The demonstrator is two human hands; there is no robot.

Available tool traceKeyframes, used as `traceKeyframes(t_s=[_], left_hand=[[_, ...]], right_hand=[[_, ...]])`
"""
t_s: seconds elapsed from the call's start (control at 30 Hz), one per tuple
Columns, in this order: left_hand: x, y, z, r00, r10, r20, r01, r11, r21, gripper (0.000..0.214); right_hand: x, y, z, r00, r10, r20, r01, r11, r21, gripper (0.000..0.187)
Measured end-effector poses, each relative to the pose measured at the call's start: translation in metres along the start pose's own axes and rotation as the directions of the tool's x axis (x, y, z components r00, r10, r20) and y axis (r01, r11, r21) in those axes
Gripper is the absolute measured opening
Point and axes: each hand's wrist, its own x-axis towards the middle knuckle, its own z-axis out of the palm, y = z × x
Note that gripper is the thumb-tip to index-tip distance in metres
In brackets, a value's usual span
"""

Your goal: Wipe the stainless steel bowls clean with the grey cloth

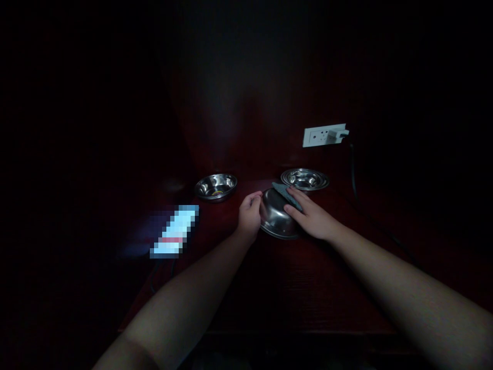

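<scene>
A shiny metal bowl [276, 215] is tilted above the dark red table, its rounded outside facing me. My left hand [251, 211] grips its left rim, thumb and fingers closed on the edge. Against the bowl's upper right side, my right hand [308, 211] presses a grey-green cloth [285, 193], the fingers closed over it. Behind the cloth sits a stack of metal bowls [308, 179]. Further left stands another metal bowl [216, 187], open side up, with a yellowish mark inside; it may be more than one nested together.
A lit phone [175, 234] with a blurred screen lies on the left, with thin cables below it. On the back wall is a white socket plate [319, 135] holding a plugged-in charger [337, 135]. Its dark cord [353, 174] runs down to the right. The surroundings are very dark.
</scene>
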Motion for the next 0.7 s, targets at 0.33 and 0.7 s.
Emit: traceKeyframes(t_s=[0.33, 0.7], left_hand=[[-0.008, 0.005, 0.006, 0.998, 0.052, -0.027, -0.054, 0.995, -0.086, 0.018], [-0.011, 0.008, 0.007, 0.991, 0.097, -0.097, -0.106, 0.990, -0.088, 0.019]], right_hand=[[-0.002, -0.010, -0.008, 0.993, -0.110, -0.051, 0.110, 0.994, -0.012, 0.055], [-0.004, -0.020, -0.019, 0.962, -0.262, -0.081, 0.254, 0.962, -0.102, 0.051]])
